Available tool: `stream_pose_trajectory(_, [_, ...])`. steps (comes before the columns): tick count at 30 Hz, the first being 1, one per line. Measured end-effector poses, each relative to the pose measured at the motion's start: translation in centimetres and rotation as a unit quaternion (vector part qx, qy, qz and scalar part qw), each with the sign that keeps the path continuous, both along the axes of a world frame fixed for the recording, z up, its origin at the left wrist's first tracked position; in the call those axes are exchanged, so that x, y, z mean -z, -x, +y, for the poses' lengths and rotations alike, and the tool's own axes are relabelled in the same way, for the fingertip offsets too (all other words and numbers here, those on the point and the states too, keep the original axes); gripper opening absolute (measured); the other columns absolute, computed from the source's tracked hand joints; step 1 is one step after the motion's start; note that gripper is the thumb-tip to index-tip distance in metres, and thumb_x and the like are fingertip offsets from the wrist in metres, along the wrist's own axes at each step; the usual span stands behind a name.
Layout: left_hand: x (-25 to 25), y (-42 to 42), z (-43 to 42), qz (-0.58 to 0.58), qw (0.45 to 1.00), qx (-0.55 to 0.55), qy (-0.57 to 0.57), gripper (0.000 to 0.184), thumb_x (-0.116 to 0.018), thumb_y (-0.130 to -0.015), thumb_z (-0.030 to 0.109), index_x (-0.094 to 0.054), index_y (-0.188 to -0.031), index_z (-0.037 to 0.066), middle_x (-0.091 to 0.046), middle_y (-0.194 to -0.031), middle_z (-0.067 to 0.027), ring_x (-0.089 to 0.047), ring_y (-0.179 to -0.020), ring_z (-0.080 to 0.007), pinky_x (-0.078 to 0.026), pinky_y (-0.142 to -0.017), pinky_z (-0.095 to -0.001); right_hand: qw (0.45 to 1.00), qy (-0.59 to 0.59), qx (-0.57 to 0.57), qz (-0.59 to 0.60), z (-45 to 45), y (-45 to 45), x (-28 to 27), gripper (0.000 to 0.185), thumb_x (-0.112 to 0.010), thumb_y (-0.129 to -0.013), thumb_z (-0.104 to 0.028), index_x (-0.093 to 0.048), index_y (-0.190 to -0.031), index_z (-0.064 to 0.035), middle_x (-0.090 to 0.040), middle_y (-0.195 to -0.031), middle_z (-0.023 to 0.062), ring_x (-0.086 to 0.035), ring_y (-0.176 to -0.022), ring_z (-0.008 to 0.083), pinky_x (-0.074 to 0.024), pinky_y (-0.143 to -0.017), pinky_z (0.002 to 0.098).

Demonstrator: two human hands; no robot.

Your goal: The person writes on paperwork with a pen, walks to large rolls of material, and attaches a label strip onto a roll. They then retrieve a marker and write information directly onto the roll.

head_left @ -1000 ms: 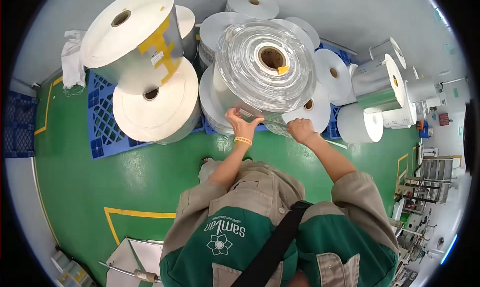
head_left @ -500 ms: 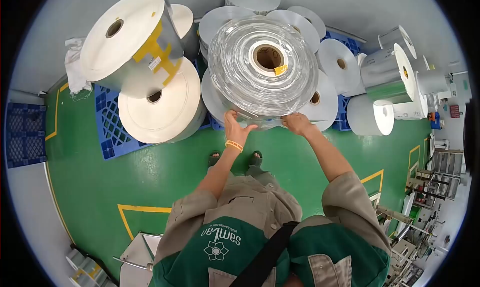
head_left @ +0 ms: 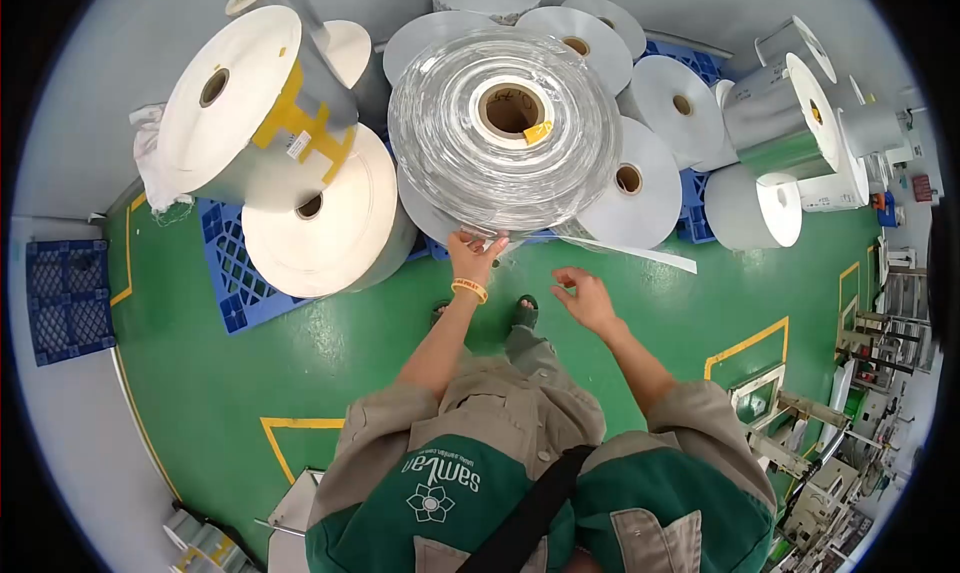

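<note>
A large roll of clear plastic film (head_left: pixel 420 123) with a brown core stands on end in front of me, on top of other rolls. My left hand (head_left: pixel 473 261), with a yellow wristband, is at the roll's near lower edge, its thumb and fingers closed on the film there. From beside that hand a narrow loose strip of film (head_left: pixel 650 254) sticks out to the right, over the floor. My right hand (head_left: pixel 585 298) is in the air below the strip, apart from the roll, thumb and fingers spread and holding nothing.
On the left, a big white roll (head_left: pixel 240 83) with yellow tape lies on another white roll (head_left: pixel 330 223) over a blue pallet (head_left: pixel 240 283). More rolls (head_left: pixel 682 108) stand behind and to the right. Machinery (head_left: pixel 820 483) is at the lower right.
My right hand has let go of the roll's edge and drawn back toward me, opening. The loose strip now juts out to the right. My left hand's fingers have closed up at the edge.
</note>
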State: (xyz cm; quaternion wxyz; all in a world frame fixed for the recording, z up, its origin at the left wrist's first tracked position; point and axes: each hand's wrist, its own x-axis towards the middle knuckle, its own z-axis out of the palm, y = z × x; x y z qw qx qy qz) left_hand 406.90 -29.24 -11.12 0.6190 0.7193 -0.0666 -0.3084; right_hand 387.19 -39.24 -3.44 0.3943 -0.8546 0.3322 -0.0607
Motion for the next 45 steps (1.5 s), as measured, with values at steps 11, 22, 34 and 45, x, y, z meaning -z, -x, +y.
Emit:
stream_pose_trajectory(11, [-3.4,-1.7,0.1,-0.058,0.988,0.104,-0.097,0.076,-0.090,-0.063,0.029,-0.038,-0.105,-0.007,-0.056,-0.102,-0.0172,-0.063,-0.088,-0.0224,-0.053,-0.077,-0.0296,0.948,-0.247,0.146,-0.141,-0.2,-5.2,5.0,0.019,-0.076,-0.076,-0.013,-0.063,-0.088,-0.0057,-0.064,-0.074,0.0044,-0.061,-0.070,0.0147,-0.0475,-0.065,0.0292])
stream_pose_trajectory(22, [-1.7,-3.0,0.1,0.223,0.947,0.198,-0.121,0.057,-0.077,-0.078,0.040,-0.052,-0.118,0.009,-0.061,-0.106,-0.0067,-0.061,-0.097,-0.0225,-0.051,-0.083,-0.0410,0.991,0.032,0.085,0.095,0.1,-5.7,6.0,0.021,-0.065,-0.079,-0.031,-0.073,-0.080,-0.0118,-0.068,-0.084,0.0149,-0.067,-0.083,0.0321,-0.0530,-0.073,0.0454])
stream_pose_trajectory(34, [5.2,-8.2,-4.8,0.192,0.948,0.184,-0.175,0.020,-0.061,-0.085,0.028,-0.062,-0.096,0.012,-0.062,-0.083,-0.0054,-0.056,-0.079,-0.0249,-0.044,-0.071,-0.0442,0.972,0.148,0.169,0.067,4.3,-5.5,5.4,0.010,-0.062,-0.074,-0.011,-0.068,-0.083,-0.0112,-0.069,-0.079,0.0119,-0.069,-0.077,0.0303,-0.0543,-0.063,0.0428])
stream_pose_trajectory(45, [8.5,-4.9,0.2,-0.352,0.895,0.272,-0.034,0.029,-0.054,-0.091,0.023,-0.063,-0.090,-0.004,-0.066,-0.083,-0.0199,-0.058,-0.069,-0.0302,-0.048,-0.066,-0.0381,0.933,-0.020,0.279,0.228,8.6,16.0,4.4,0.022,-0.067,-0.076,-0.017,-0.065,-0.098,-0.0125,-0.068,-0.090,0.0139,-0.065,-0.086,0.0346,-0.0525,-0.072,0.0453])
